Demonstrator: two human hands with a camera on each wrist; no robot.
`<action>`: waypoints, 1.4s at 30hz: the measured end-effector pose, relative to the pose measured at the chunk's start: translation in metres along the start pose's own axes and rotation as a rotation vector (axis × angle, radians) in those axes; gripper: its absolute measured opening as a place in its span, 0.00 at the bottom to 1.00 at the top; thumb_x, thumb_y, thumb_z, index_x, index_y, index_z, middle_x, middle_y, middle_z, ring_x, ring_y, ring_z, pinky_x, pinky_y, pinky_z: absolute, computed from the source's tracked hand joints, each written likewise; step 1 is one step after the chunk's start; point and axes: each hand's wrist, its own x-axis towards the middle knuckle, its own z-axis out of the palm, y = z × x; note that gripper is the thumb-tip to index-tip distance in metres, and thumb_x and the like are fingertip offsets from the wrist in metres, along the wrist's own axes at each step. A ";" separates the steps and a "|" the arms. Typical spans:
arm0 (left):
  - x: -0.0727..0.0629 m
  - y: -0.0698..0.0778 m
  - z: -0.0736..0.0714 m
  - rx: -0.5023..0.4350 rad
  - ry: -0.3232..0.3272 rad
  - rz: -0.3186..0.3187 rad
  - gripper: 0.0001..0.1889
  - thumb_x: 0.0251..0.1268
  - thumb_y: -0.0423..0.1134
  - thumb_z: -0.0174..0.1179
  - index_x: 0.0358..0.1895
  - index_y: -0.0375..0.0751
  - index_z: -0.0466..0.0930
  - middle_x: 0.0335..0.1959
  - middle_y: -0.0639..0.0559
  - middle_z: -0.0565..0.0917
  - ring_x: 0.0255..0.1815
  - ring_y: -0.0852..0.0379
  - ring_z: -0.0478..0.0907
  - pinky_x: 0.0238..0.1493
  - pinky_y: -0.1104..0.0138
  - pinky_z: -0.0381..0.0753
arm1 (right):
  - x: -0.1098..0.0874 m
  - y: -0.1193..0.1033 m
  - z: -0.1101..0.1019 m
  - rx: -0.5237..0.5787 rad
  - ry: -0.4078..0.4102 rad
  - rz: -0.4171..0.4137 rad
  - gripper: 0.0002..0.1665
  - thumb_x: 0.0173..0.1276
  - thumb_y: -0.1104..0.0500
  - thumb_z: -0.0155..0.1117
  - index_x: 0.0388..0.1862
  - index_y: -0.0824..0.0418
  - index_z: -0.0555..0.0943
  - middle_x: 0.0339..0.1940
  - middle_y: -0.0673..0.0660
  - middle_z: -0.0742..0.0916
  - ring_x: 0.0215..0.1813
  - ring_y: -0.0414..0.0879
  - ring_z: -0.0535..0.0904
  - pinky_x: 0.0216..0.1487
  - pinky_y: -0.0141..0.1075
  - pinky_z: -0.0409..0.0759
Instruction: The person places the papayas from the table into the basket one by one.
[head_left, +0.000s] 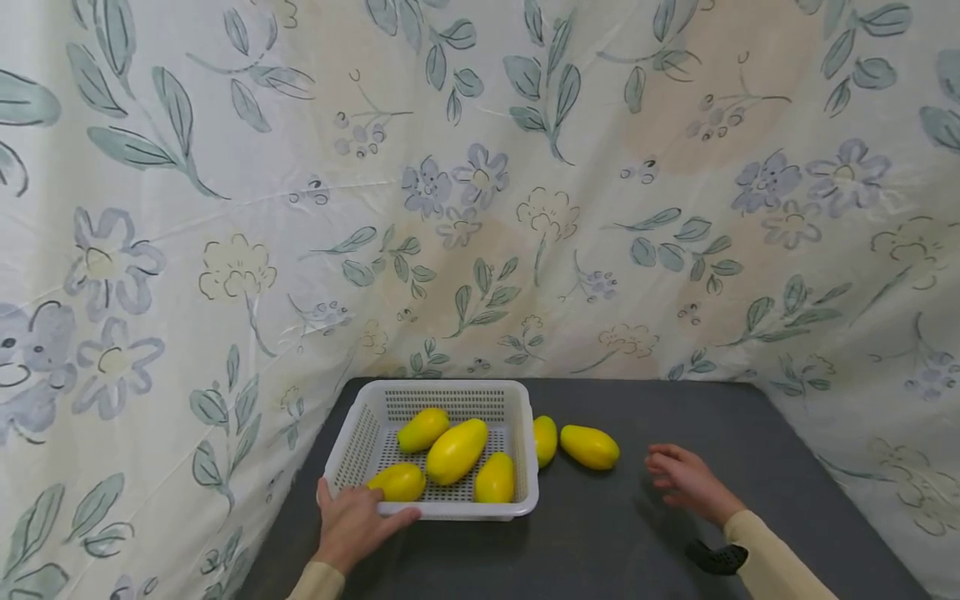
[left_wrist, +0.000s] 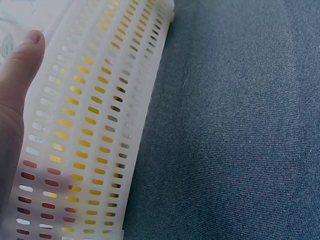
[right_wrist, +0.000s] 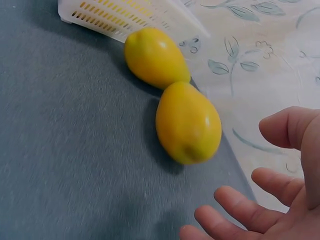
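Resting on a dark table (head_left: 600, 550), a white perforated basket (head_left: 480, 510) is gripped at its near-left corner by the left hand (head_left: 354, 523); right of it hovers the right hand (head_left: 693, 483), fingers apart. Inside lie four yellow papaya-like fruits (head_left: 457, 452); just right, two more fruits (head_left: 590, 447).

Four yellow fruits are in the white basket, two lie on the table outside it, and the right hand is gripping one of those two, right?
Not quite: the right hand grips nothing; the head view shows a gap between it and the nearest fruit. Four yellow fruits are in the white basket, and two lie on the table outside.
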 end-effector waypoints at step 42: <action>0.000 0.007 -0.001 0.055 0.058 -0.012 0.40 0.47 0.81 0.60 0.29 0.41 0.87 0.27 0.47 0.84 0.41 0.44 0.80 0.72 0.24 0.47 | 0.062 -0.034 0.072 -0.122 0.012 -0.068 0.45 0.73 0.44 0.62 0.75 0.72 0.61 0.70 0.79 0.67 0.60 0.70 0.75 0.42 0.52 0.88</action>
